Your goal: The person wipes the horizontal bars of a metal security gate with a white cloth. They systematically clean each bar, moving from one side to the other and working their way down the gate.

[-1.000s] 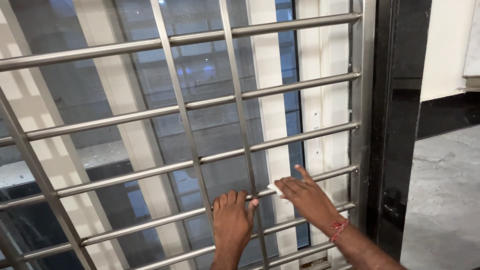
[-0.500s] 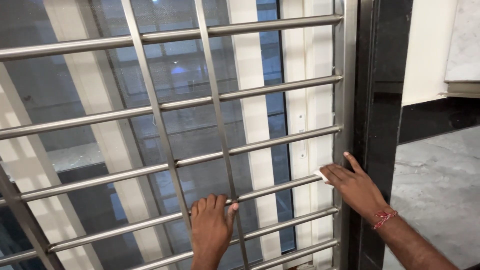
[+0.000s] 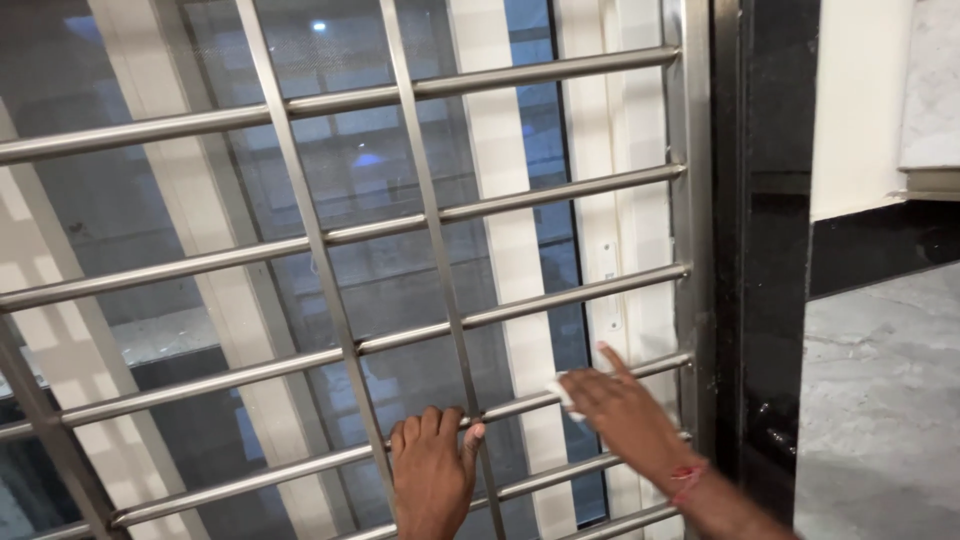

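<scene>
**Head view: two hands on a steel window grille, one wiping with a pale cloth**

Nearest the camera, the left hand (image 3: 432,470) reaches up from the bottom edge, palm to the metal grille (image 3: 330,350). Its fingers hook over a horizontal bar just left of a slanted upright, thumb against that upright, so it is closed on the bar in a loose grip.

The right hand (image 3: 622,415) comes in from the lower right, forearm angled up and left, a red thread band (image 3: 686,478) at the wrist. The fingers lie long and nearly flat, the index lifted toward the bar above. Under the fingertips a small white cloth (image 3: 562,388) is pressed onto the horizontal bar, near the grille's right-hand frame.

Half a second ago this hand lay further right, against the frame's edge; it has slid back left along the bar, and the cloth now shows at its fingertips. The left hand keeps its hold at the same bar and upright.

Behind the grille is a glass pane (image 3: 360,160) with pale reflections. Right of it stand a black polished jamb (image 3: 765,250), then a grey stone floor (image 3: 880,400).
</scene>
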